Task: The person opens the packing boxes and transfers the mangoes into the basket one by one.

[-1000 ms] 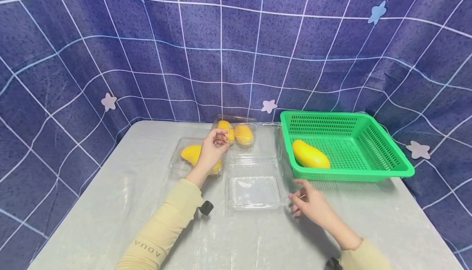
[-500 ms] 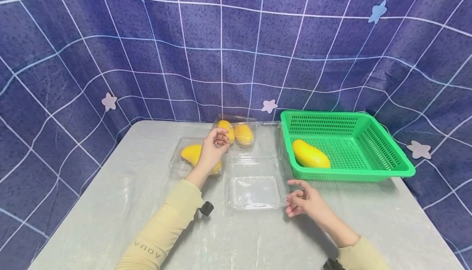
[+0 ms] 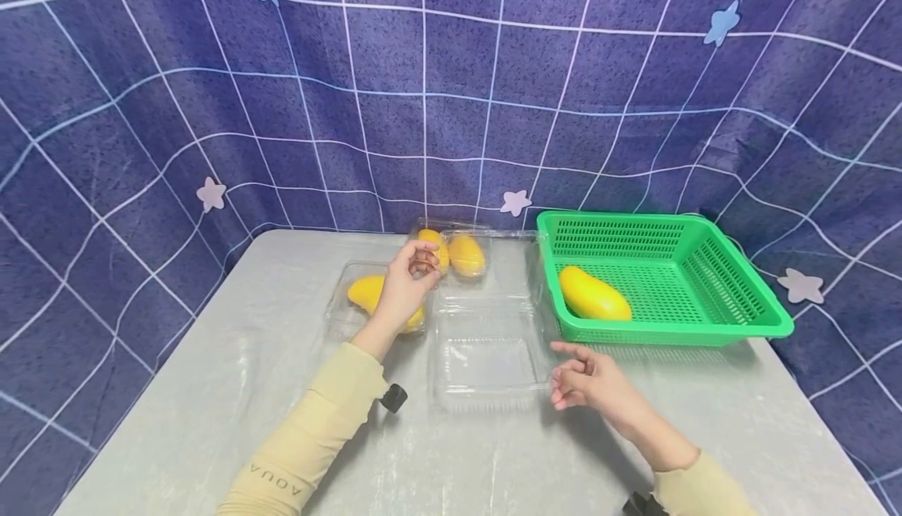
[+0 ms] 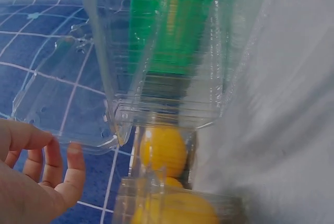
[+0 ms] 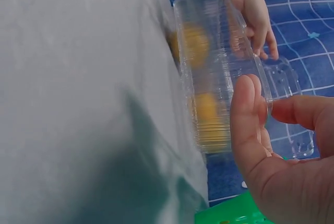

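Between my hands is an unlatched clear plastic clamshell box (image 3: 486, 363) with nothing in it, its lid (image 4: 68, 93) swung back toward the curtain. My left hand (image 3: 405, 285) pinches the lid's edge between thumb and fingers. At the opposite side, my right hand (image 3: 595, 387) has the base's rim between thumb and fingertips, as the right wrist view shows, with one finger extended. A second clear box (image 3: 338, 316) holding a yellow mango (image 3: 366, 294) lies partly behind my left forearm. Farther back, another clear box (image 3: 451, 225) contains yellow-orange mangoes (image 3: 467, 256).
On the right of the grey-covered table (image 3: 211, 391) stands a green plastic basket (image 3: 669, 336), with one long yellow mango (image 3: 593, 295) inside. A blue grid-patterned curtain (image 3: 451, 124) hangs close behind the table's back edge.
My right hand has closed in on the base's rim. The clamshell's front edge has risen slightly and its base now looks tilted. My left hand stays nearly still.
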### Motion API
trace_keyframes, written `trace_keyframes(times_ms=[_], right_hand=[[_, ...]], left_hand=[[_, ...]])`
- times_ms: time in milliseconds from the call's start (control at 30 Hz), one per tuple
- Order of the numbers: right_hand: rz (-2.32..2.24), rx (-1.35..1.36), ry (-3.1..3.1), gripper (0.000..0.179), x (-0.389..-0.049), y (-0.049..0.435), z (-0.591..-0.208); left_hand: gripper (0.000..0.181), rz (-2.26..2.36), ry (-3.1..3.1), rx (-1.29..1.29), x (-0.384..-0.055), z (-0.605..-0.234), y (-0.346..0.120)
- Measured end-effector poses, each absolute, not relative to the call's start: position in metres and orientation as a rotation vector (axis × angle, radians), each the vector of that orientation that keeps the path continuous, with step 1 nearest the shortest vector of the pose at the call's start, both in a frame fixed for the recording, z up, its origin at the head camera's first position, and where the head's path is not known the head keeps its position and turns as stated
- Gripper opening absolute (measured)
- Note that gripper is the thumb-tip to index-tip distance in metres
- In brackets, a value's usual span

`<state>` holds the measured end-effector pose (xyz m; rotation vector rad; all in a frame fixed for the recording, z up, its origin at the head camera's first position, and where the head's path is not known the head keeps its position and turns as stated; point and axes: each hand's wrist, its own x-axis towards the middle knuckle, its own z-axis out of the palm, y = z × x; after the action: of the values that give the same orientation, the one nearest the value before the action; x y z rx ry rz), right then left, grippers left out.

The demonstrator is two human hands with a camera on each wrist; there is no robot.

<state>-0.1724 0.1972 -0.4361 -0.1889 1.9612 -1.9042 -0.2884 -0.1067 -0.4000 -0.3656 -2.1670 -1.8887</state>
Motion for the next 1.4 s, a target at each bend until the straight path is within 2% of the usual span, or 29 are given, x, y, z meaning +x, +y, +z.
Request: trace_keyframes(times_ms=[833, 1100, 1400], right_hand=[[-1.982, -0.282, 1.862, 0.047, -0.169, 0.194, -0.410], [-2.003, -0.330, 1.829, 0.042, -0.174, 0.176, -0.404], [-2.054, -0.330, 1.771, 0.036, -0.181, 0.149, -0.400]], left_hand=[[0.046, -2.081, -2.040, -0.326, -0.279, -0.363, -0.128], [0.047, -2.012, -2.100, -0.306, -0.284, -0.351, -0.146], [0.052, -1.992, -2.211, -0.171, -0.286, -0.344, -0.171]])
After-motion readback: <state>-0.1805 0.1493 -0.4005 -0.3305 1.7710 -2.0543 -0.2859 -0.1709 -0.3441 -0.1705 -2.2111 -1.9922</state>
